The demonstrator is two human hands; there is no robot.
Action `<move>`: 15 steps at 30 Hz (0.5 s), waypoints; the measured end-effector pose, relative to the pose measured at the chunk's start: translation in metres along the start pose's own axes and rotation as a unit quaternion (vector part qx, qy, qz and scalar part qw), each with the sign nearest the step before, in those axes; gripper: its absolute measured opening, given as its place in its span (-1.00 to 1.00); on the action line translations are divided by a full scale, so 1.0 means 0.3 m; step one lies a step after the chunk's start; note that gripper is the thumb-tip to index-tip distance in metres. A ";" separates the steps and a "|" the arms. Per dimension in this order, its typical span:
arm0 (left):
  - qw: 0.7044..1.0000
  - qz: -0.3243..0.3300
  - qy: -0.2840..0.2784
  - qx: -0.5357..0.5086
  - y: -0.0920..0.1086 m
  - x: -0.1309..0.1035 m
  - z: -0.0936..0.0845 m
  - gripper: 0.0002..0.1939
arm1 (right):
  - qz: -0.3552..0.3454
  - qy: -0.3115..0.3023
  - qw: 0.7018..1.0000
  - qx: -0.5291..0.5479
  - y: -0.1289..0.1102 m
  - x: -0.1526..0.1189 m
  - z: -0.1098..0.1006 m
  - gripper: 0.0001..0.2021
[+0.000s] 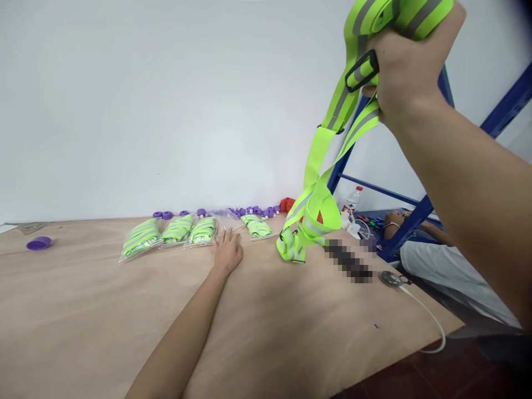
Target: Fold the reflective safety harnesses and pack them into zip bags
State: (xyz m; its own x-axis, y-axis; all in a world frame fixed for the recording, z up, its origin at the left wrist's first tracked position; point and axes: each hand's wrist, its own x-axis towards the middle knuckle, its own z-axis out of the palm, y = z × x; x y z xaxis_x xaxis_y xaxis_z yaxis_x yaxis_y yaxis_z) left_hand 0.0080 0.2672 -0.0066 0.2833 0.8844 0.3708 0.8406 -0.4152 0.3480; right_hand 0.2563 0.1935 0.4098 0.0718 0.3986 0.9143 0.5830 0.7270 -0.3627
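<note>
High at the upper right, my right hand (405,72) is closed round a bunched neon-green strap (324,160) with grey reflective stripes and black buckles. The strap hangs down, and its lower end lies crumpled on the wooden table (257,321). My left hand (228,252) lies on the tabletop with its fingers apart, beside a clear bag with a folded green strap (203,230). Two more such bags, one in the middle (178,228) and one at the left (142,237), lie in the same row. Another bagged strap (256,226) is right of my left hand.
Several purple pieces (201,212) and a red bag (286,205) line the wall. A purple cup (39,243) is at the left. At the right are a bottle (353,199), a round device (390,279) with a white cable, a blue frame (409,227) and a person lying down (440,271).
</note>
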 end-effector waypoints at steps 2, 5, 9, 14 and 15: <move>0.999 0.026 0.001 -0.024 0.012 0.000 -0.006 -0.53 | -0.023 0.065 0.997 -0.032 -0.033 -0.072 0.040 -0.87; 0.995 0.079 -0.007 -0.062 0.033 -0.005 -0.013 -0.52 | -0.009 -0.083 0.995 -0.058 -0.034 -0.244 0.091 -0.94; 0.985 0.136 -0.020 -0.106 0.056 -0.015 -0.016 -0.54 | 0.120 -0.293 0.946 -0.066 0.040 -0.583 0.132 -0.79; 0.967 0.205 -0.052 -0.144 0.095 -0.037 -0.031 -0.57 | 0.195 -0.389 0.899 -0.058 0.177 -0.958 0.127 -0.56; 0.960 0.224 -0.065 -0.155 0.107 -0.045 -0.035 -0.57 | 0.216 -0.390 0.892 -0.076 0.206 -1.007 0.117 -0.56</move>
State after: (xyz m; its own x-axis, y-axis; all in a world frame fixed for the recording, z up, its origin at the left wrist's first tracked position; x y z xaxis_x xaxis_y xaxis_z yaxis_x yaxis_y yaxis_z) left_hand 0.0262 0.2398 0.0088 0.6572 0.6124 0.4393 0.4477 -0.7861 0.4261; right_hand 0.2422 0.1377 0.1048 -0.2346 0.9341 0.2690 0.7440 0.3506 -0.5688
